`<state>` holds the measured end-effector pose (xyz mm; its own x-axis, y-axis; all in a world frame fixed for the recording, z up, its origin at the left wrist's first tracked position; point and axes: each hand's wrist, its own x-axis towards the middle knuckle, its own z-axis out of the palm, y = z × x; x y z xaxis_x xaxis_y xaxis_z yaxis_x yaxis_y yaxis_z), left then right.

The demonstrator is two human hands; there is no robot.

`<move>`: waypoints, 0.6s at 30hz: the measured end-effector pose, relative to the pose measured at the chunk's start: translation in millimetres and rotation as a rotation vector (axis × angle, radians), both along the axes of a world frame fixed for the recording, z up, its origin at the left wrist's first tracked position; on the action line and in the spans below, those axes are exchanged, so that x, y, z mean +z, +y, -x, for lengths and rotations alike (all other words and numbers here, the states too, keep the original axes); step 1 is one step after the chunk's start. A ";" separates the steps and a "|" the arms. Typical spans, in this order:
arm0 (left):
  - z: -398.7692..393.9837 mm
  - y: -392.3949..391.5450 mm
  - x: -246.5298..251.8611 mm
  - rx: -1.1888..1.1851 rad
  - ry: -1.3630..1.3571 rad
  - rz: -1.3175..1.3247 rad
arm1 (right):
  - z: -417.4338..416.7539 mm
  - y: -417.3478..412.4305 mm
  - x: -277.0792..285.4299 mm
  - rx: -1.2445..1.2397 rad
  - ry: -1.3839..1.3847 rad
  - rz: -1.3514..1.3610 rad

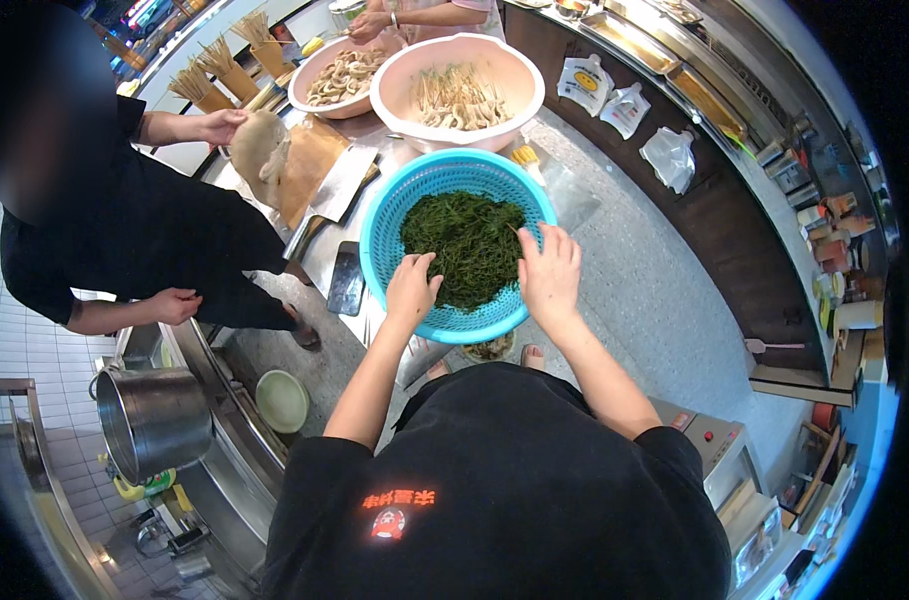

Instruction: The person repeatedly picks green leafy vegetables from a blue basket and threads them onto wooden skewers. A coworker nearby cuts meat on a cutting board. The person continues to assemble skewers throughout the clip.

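Observation:
A blue plastic colander basket [379, 225] stands at the near end of a metal work table, with a heap of dark green leafy herbs [462, 240] inside. My left hand [411, 289] reaches over the near left rim, its fingers at the edge of the heap. My right hand [550, 270] is over the right rim, fingertips touching the herbs on that side; whether either hand pinches any strands cannot be told. Just beyond the basket is a large pink basin [529, 82] of skewered food [462, 101]. Left of the basket lie a black phone [346, 279] and a cleaver [342, 184].
A co-worker in black [177, 217] stands at the left, holding a pale, floppy piece of food [261, 154] over a cutting board [308, 157]. Another person's hands [372, 26] are above a second basin [301, 94]. Bundled sticks [218, 56] stand in containers. A steel pot [154, 420] is lower left.

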<state>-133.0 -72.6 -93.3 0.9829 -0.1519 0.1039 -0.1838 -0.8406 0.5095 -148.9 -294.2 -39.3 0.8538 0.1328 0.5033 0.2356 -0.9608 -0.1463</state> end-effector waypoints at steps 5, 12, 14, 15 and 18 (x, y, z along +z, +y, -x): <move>9.7 -3.4 4.1 0.022 0.042 0.015 | -13.8 -14.7 -3.0 -0.282 0.608 0.059; 17.5 0.7 11.2 0.045 0.071 0.062 | 3.6 -50.5 38.4 -0.093 0.417 -0.326; 19.2 1.2 13.5 0.053 0.075 0.065 | 7.1 -57.5 47.3 -0.060 0.511 -0.602; 19.4 -1.6 17.0 0.051 0.082 0.074 | 8.3 -64.0 41.4 -0.024 0.534 -0.691; 20.7 -5.5 17.5 0.052 0.035 0.104 | 8.8 -70.7 7.8 0.070 0.574 -0.921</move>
<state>-153.7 -78.0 -75.9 0.9925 -0.0907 0.0815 -0.1215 -0.7909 0.5997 -157.7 -364.9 -31.5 0.9987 -0.0336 -0.0373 -0.0479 -0.4128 -0.9095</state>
